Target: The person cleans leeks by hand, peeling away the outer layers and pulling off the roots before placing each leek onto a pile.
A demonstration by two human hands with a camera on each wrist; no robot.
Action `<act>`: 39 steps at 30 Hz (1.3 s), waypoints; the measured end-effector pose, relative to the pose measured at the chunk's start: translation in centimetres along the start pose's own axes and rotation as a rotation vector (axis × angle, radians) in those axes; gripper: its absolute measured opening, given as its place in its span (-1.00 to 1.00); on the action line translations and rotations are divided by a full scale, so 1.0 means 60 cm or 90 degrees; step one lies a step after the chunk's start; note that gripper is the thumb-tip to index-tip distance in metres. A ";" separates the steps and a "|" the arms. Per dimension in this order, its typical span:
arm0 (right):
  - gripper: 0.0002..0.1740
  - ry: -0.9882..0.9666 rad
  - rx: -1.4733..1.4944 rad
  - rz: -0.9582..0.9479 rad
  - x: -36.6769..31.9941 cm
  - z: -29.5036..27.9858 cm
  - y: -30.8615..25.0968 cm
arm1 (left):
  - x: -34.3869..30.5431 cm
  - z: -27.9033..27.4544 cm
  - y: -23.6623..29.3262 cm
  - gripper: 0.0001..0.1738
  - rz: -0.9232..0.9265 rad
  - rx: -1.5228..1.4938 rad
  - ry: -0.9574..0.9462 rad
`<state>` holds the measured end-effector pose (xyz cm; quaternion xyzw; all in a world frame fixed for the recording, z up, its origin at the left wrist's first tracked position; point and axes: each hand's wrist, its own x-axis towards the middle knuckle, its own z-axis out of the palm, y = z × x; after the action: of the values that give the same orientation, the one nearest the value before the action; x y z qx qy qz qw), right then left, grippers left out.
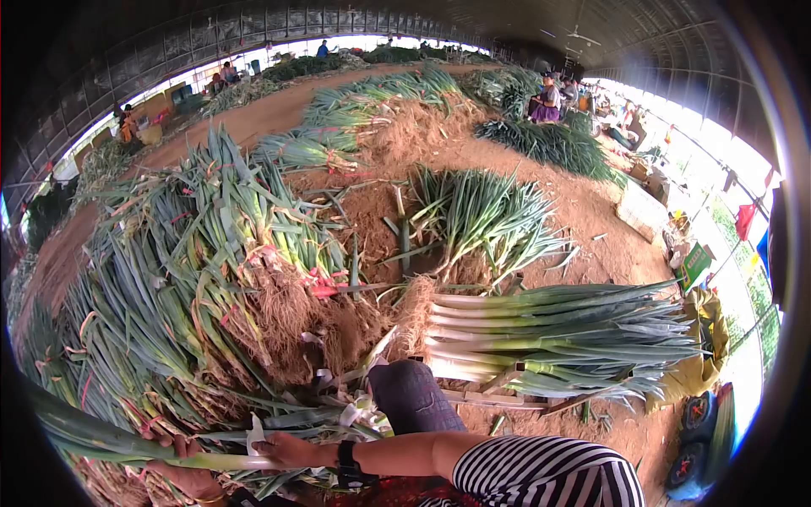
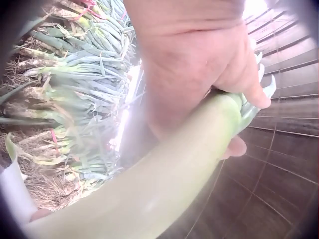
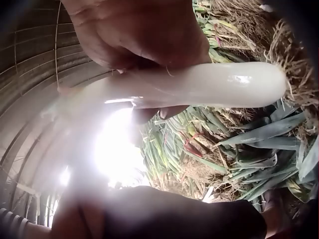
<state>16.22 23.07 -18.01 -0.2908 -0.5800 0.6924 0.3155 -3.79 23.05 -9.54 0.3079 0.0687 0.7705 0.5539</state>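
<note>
A long leek (image 1: 224, 461) lies across both hands at the lower left of the head view. My left hand (image 1: 187, 475) grips it where the pale shank turns green; the left wrist view shows thumb and fingers curled round the stalk (image 2: 164, 184). Closer to the root end, my right hand (image 1: 291, 451) holds the white shank, its fingertips showing underneath in the right wrist view. There the shank (image 3: 239, 87) looks smooth and glossy, with stringy roots (image 3: 299, 59) at its tip. A loose white strip of skin (image 1: 254, 433) stands up beside the right hand.
A big heap of untrimmed leeks (image 1: 160, 279) fills the left side. White-stemmed leeks (image 1: 507, 329) lie side by side on a low wooden rack (image 1: 490, 397) to the right. Further bundles (image 1: 481, 211) sit on the bare soil ahead. A seated person (image 1: 547, 100) is farther back.
</note>
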 end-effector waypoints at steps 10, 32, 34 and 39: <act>-0.53 0.352 -0.323 -0.125 0.017 -0.018 0.044 | 0.005 0.024 -0.050 -0.50 -0.136 0.094 -0.023; -0.49 0.854 -0.119 -0.745 -0.313 -0.462 -0.505 | 0.009 -0.010 -0.004 -0.65 -0.059 0.140 0.012; -0.61 0.681 -0.260 -0.669 -0.300 -0.400 -0.490 | 0.010 -0.004 -0.014 -0.66 -0.048 0.160 0.024; -0.58 0.324 -0.443 -0.354 -0.175 -0.252 -0.388 | 0.021 0.021 -0.043 -0.70 -0.027 0.190 0.045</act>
<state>36.78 27.30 2.95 -0.3728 -0.7363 0.2560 0.5033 -1.25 24.85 -9.18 0.3577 0.2083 0.7505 0.5152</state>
